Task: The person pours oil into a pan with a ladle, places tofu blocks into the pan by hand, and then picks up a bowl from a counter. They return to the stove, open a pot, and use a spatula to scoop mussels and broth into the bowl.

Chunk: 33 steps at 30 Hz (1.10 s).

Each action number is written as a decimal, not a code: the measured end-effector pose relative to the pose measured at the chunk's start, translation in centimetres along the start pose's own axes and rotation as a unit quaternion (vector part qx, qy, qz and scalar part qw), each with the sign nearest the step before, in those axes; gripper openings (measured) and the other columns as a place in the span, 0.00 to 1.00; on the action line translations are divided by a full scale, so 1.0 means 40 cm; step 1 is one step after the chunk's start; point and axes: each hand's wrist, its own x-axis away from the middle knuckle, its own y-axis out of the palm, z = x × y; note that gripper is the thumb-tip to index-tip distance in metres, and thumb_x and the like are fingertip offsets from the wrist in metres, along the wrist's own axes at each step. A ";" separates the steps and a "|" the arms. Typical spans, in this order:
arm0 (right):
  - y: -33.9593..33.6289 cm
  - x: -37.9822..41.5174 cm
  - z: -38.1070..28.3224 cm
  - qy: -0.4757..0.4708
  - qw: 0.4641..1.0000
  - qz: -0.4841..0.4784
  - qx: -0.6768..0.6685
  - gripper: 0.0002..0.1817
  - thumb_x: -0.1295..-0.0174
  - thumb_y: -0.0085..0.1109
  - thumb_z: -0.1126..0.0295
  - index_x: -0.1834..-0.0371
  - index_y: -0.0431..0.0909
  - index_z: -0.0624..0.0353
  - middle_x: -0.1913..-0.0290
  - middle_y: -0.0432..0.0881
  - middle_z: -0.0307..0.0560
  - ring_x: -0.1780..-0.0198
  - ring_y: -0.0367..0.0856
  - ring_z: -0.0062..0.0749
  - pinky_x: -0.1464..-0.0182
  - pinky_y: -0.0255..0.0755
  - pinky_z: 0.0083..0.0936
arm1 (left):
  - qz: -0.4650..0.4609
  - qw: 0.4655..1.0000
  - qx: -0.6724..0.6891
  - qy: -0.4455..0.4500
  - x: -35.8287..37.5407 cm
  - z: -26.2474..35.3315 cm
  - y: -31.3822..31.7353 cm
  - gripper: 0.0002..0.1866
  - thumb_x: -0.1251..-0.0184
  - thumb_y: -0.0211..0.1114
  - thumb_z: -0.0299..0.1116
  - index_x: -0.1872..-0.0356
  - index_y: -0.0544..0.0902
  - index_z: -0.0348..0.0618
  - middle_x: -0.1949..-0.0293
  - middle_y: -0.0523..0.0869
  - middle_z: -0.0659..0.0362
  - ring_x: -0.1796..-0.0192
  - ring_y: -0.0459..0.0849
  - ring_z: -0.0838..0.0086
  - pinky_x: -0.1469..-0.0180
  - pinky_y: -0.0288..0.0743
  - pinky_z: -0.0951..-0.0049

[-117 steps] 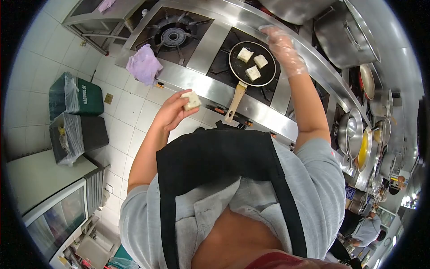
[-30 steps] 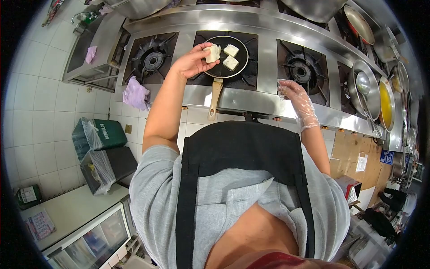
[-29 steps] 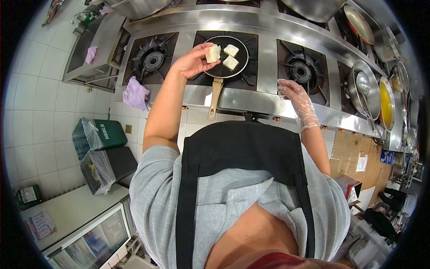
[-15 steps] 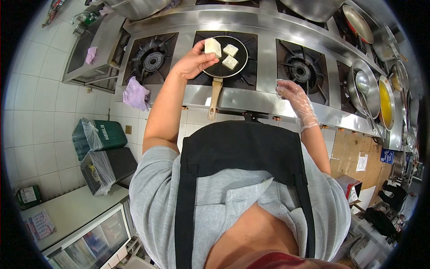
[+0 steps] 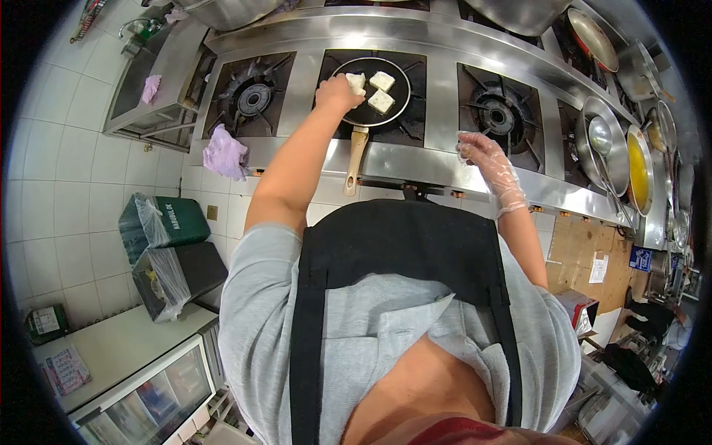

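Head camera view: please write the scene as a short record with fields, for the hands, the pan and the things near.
left hand: bare, at the left rim of the pan, touching a white block
right hand: in a clear glove, holds nothing, above the front edge of the stove
pan: black frying pan with wooden handle, on the middle burner
pan contents: three white blocks
left of pan: unused burner; purple cloth on the stove edge

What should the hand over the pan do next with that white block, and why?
Probably let go and lift away: the left hand has the white block down inside the black frying pan, beside two blocks already lying there. The gloved right hand waits empty.
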 end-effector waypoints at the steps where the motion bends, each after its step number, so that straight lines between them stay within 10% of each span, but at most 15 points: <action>1: 0.000 0.001 0.000 -0.005 1.000 -0.001 0.002 0.18 0.40 0.57 0.66 0.47 0.77 0.61 0.57 0.81 0.42 0.56 0.76 0.24 0.50 0.68 0.23 | -0.012 0.999 -0.035 -0.026 -0.001 0.014 0.006 0.36 0.58 0.76 0.51 0.49 0.76 0.40 0.51 0.82 0.51 0.45 0.78 0.58 0.45 0.72 0.62; 12: -0.036 0.022 0.038 0.020 0.999 0.026 0.005 0.18 0.41 0.60 0.66 0.48 0.79 0.60 0.59 0.81 0.41 0.57 0.75 0.24 0.52 0.67 0.21 | -0.068 0.983 -0.168 -0.035 -0.012 0.040 0.008 0.28 0.58 0.77 0.52 0.55 0.84 0.50 0.50 0.83 0.58 0.42 0.75 0.64 0.43 0.64 0.63; 18: -0.049 0.023 0.027 0.001 1.000 0.025 0.003 0.18 0.41 0.60 0.67 0.48 0.79 0.60 0.59 0.81 0.41 0.58 0.74 0.23 0.53 0.68 0.21 | 0.045 0.978 -0.202 -0.008 -0.011 0.060 -0.007 0.16 0.40 0.63 0.40 0.50 0.82 0.56 0.46 0.79 0.59 0.41 0.74 0.60 0.41 0.68 0.59; 22: -0.058 0.010 0.039 -0.009 1.000 0.001 0.011 0.17 0.41 0.60 0.67 0.48 0.79 0.59 0.58 0.80 0.41 0.57 0.74 0.24 0.53 0.68 0.22 | 0.011 0.948 -0.231 0.219 0.014 0.107 0.036 0.22 0.38 0.54 0.29 0.44 0.79 0.67 0.47 0.79 0.64 0.42 0.72 0.63 0.44 0.64 0.56; 33: -0.111 0.033 0.036 -0.010 1.000 0.000 0.013 0.18 0.41 0.59 0.68 0.48 0.78 0.61 0.55 0.80 0.44 0.54 0.75 0.26 0.48 0.67 0.23 | -0.058 0.971 -0.188 0.137 0.059 0.109 0.102 0.26 0.41 0.55 0.27 0.42 0.78 0.68 0.47 0.79 0.63 0.38 0.69 0.62 0.42 0.56 0.53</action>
